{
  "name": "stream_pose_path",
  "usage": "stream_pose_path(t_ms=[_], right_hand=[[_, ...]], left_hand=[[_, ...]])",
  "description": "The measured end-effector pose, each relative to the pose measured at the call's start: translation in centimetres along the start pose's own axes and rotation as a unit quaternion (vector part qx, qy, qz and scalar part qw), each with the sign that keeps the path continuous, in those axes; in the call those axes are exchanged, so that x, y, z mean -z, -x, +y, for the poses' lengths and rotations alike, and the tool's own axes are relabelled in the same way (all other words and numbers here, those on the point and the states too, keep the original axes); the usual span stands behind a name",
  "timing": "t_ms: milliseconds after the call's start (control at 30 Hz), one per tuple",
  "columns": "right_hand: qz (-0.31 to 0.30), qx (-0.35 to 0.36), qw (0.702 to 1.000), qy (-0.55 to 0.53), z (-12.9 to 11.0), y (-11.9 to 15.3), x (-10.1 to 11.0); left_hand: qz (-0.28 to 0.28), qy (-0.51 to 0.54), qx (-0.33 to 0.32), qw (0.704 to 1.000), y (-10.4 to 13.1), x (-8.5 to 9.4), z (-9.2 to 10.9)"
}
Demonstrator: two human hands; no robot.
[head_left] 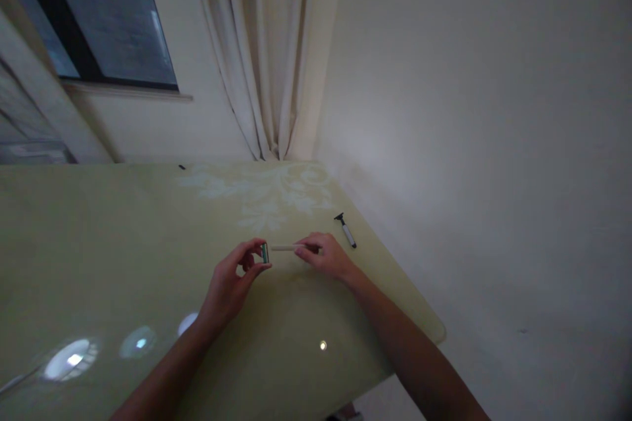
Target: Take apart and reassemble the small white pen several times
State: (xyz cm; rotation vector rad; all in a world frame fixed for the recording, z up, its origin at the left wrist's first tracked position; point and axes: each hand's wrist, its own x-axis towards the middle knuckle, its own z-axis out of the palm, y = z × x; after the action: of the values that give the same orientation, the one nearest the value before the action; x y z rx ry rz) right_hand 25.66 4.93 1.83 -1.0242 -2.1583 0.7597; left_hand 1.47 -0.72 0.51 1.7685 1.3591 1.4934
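Note:
Near the middle of the view, my left hand pinches a small dark razor cartridge with a green strip, held upright between thumb and fingers. Facing it from the right, my right hand holds a thin pale stick, its free end pointing left at the cartridge. A narrow gap seems to show between stick and cartridge. Beyond my right hand, a razor with a grey and black handle lies on the table, its black head toward the back.
The glossy pale green table has a rounded right corner beside a wall. A small black piece lies at its back edge. Curtains hang behind, and a thin cable is at lower left.

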Motion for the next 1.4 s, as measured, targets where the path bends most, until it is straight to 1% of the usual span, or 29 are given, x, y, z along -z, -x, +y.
stream_pose_path(t_ms=[100, 133, 233, 367, 467, 600, 700, 733, 833, 933, 1067, 1167, 1200, 1300, 1400], right_hand=[[-0.03, 0.017, 0.999, -0.003, -0.01, -0.05, -0.14], [-0.029, 0.011, 1.0, 0.0, -0.04, -0.06, -0.17], [-0.001, -0.012, 1.0, 0.004, -0.13, -0.08, -0.14], [-0.024, 0.01, 1.0, 0.001, -0.2, -0.1, -0.11], [0.006, -0.001, 1.0, 0.011, -0.19, -0.14, -0.12], [-0.021, 0.023, 1.0, 0.001, -0.32, -0.18, -0.13], [0.003, 0.001, 1.0, 0.001, -0.37, -0.18, -0.15], [0.002, -0.002, 1.0, -0.008, -0.35, -0.17, -0.16], [-0.024, -0.001, 0.999, -0.023, -0.21, -0.15, -0.2], [-0.009, -0.019, 1.0, -0.01, -0.03, -0.13, -0.19], [-0.028, 0.002, 1.0, -0.014, 0.12, -0.08, -0.06], [-0.001, -0.01, 1.0, 0.006, 0.14, -0.06, 0.07], [-0.001, -0.008, 1.0, 0.005, 0.13, -0.05, 0.08], [-0.03, 0.012, 0.999, -0.004, 0.06, -0.06, 0.01], [-0.003, -0.008, 1.0, 0.01, 0.02, -0.1, -0.08]], left_hand=[[-0.005, 0.001, 0.006, 1.0, -0.02, 0.04, -0.13], [-0.006, 0.001, 0.008, 1.0, -0.03, 0.06, -0.16], [-0.008, 0.002, 0.01, 1.0, -0.06, 0.11, -0.24], [-0.006, 0.0, 0.01, 1.0, -0.05, 0.11, -0.27], [-0.011, -0.001, 0.008, 1.0, -0.04, 0.14, -0.29], [-0.012, -0.002, 0.005, 1.0, -0.01, 0.2, -0.35], [-0.016, -0.001, 0.001, 1.0, 0.0, 0.18, -0.51], [-0.018, 0.0, 0.0, 1.0, 0.0, 0.16, -0.58], [-0.013, -0.002, 0.002, 1.0, 0.01, 0.11, -0.76], [-0.011, -0.006, 0.002, 1.0, 0.05, 0.12, -0.72], [-0.009, -0.004, -0.005, 1.0, 0.1, 0.14, -0.5], [-0.008, -0.004, -0.005, 1.0, 0.08, 0.12, -0.45], [-0.009, -0.004, -0.003, 1.0, 0.06, 0.11, -0.46], [-0.009, -0.001, 0.001, 1.0, -0.01, 0.12, -0.49], [-0.011, 0.0, 0.005, 1.0, -0.06, 0.15, -0.4]])
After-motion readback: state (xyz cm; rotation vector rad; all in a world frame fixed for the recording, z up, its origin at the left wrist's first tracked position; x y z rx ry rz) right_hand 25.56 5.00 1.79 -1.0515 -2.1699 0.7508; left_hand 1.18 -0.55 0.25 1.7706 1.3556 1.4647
